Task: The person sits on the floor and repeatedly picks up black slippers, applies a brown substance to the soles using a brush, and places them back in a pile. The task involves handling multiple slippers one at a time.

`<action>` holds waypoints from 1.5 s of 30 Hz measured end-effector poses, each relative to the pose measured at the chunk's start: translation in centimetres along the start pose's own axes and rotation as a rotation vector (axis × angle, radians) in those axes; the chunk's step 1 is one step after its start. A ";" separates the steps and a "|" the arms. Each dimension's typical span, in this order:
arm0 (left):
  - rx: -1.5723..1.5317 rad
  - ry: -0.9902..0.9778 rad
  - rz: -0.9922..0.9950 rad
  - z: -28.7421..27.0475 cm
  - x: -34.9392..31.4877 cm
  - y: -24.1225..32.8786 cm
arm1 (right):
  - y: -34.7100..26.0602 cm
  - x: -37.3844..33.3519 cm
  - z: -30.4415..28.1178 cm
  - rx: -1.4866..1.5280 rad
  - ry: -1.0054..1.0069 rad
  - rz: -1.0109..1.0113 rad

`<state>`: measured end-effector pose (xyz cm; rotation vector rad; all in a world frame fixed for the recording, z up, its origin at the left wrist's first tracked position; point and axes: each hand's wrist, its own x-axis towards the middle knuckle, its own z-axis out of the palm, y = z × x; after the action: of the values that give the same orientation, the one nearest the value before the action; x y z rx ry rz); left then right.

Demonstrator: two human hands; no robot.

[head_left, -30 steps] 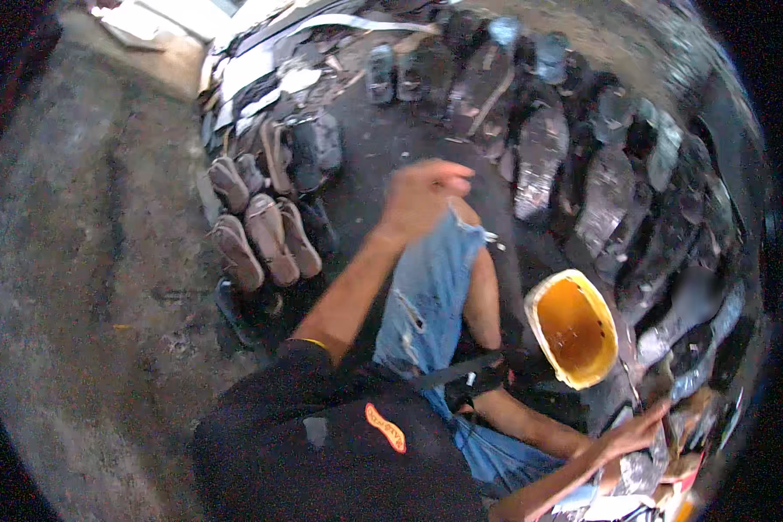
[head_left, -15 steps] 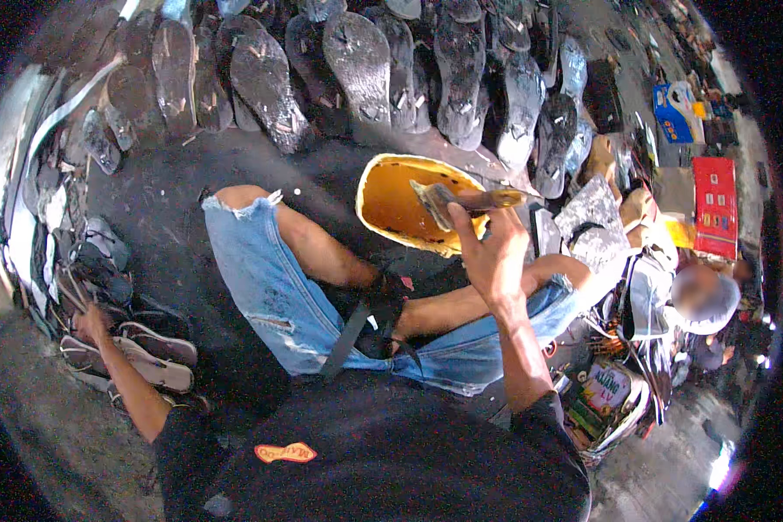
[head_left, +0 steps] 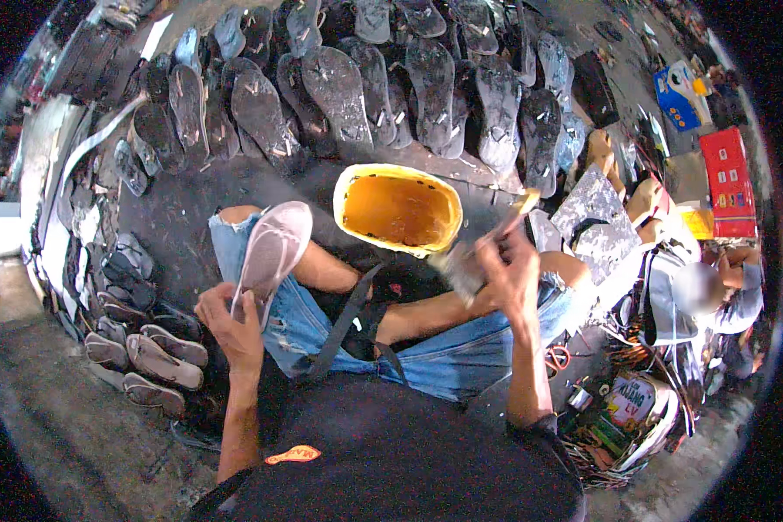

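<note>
Pinkish-grey sandal [head_left: 278, 239] newly in the left grip [head_left: 232, 327]

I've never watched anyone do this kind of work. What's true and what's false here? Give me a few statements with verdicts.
1. The left hand holds a pale sandal. True.
2. The right hand is empty. False: it holds a brush.
3. The yellow-rimmed tub is open at the top. True.
4. The red box lies to the person's left. False: it is to the right.
5. The jeans are torn at the knees. True.
</note>
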<state>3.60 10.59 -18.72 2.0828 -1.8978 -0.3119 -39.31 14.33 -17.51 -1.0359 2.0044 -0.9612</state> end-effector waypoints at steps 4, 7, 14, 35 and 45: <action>0.246 -0.043 0.457 -1.3 0.1 5.3 | -1.1 0.7 -0.8 0.634 0.171 -0.007; 0.068 -0.065 0.426 0.8 1.1 2.9 | -2.1 3.3 -2.5 1.099 0.123 0.112; -1.742 -0.703 -0.154 0.7 2.8 9.6 | -7.2 4.7 -1.2 1.111 -0.074 -0.001; -2.104 -1.010 -0.298 2.7 1.4 11.8 | -12.5 1.9 3.1 0.371 0.264 -0.785; -1.924 -0.775 -0.309 3.1 2.9 16.7 | -7.7 -4.9 6.8 0.333 0.076 -0.798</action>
<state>-12.73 6.14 -15.39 0.7250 -0.4985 -2.0787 -28.72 13.35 -13.41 -1.6495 1.3904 -1.6880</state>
